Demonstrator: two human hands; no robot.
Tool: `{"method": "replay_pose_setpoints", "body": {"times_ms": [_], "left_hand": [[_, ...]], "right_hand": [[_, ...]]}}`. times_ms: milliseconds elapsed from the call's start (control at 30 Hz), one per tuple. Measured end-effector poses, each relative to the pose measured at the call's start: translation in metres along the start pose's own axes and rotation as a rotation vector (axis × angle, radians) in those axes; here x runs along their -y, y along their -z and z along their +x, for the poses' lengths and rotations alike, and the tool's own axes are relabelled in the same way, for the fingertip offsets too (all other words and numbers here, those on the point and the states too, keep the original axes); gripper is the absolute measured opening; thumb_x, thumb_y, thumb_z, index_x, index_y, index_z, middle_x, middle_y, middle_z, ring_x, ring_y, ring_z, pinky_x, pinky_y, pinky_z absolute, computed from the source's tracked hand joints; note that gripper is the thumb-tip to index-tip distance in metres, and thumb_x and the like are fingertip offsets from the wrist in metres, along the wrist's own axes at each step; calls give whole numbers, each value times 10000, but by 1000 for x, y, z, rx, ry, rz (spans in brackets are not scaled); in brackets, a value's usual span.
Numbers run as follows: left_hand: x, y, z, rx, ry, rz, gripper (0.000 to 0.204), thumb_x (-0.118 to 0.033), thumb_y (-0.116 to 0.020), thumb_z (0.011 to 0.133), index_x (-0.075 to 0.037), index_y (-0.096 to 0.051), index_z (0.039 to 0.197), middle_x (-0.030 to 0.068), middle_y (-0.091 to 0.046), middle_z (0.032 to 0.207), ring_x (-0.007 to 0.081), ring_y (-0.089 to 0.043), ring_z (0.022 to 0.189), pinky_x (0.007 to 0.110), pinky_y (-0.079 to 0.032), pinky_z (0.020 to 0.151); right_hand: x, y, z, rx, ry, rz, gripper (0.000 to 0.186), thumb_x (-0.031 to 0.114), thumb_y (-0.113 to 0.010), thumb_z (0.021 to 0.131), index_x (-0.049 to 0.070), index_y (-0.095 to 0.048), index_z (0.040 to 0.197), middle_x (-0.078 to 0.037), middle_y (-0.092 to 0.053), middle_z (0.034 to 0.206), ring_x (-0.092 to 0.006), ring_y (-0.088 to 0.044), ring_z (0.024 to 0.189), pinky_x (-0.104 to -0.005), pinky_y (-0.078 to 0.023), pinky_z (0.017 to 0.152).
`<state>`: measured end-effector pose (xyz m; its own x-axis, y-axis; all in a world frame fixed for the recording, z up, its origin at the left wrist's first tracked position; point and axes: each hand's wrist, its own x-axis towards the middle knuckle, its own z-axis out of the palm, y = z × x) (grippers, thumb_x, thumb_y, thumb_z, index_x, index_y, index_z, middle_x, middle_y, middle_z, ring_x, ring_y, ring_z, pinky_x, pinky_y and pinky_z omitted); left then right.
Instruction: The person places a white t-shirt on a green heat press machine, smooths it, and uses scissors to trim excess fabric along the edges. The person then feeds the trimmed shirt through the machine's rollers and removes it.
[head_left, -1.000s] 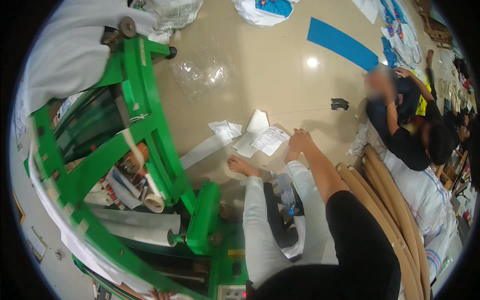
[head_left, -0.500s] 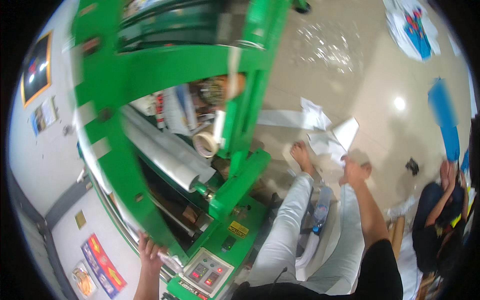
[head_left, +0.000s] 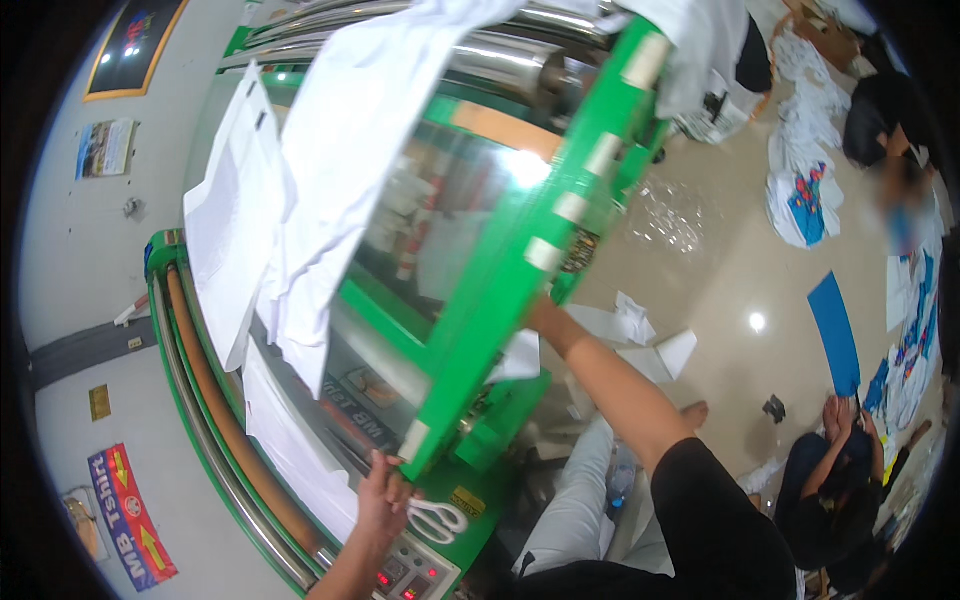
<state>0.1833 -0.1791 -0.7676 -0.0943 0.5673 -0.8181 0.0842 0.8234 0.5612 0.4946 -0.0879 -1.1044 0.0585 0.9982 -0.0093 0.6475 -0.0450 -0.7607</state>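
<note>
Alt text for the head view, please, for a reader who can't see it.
A person stands at a large green roller machine, the left hand on its lower frame corner beside white-handled scissors, and the right arm reaching up behind the frame, hand hidden. White fabric drapes over the top rollers; other people sit on the floor to the right.

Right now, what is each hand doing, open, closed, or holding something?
Left hand: closed on the lower corner of the green machine frame, beside white scissors.
Right hand: hidden behind the frame; only the forearm shows. Cannot tell.
</note>
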Motion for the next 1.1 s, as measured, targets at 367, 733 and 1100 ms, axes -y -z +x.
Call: {"method": "replay_pose_setpoints", "body": {"times_ms": [367,733,1100], "left_hand": [[-15,-18,-6,26,42,-23,432,-418,-579,1149,-5,-658,1048,14,-411,523,144,-380,419,456,-581,610],[-7,-12,5,52,-26,-24,433,-471,-536,1158,-66,-630,1037,-31,-299,502,143,-344,390,413,-544,548],[-17,-16,-14,80,-4,13,405,-457,-679,1092,-55,-669,1131,-52,-509,729,88,-402,565,272,-415,552]], "right_hand": [[-42,2,155,-5,-274,-413,259,193,-770,909,11,-741,1090,-226,-740,1054,-401,-705,1023,-490,-562,921],[10,4,75,-331,-267,461,238,192,-780,915,2,-730,1048,-235,-736,1028,-376,-714,980,-469,-568,880],[121,138,-249,-307,-324,553,81,105,-737,937,30,-708,952,-172,-715,971,-398,-708,938,-497,-559,827]]}}
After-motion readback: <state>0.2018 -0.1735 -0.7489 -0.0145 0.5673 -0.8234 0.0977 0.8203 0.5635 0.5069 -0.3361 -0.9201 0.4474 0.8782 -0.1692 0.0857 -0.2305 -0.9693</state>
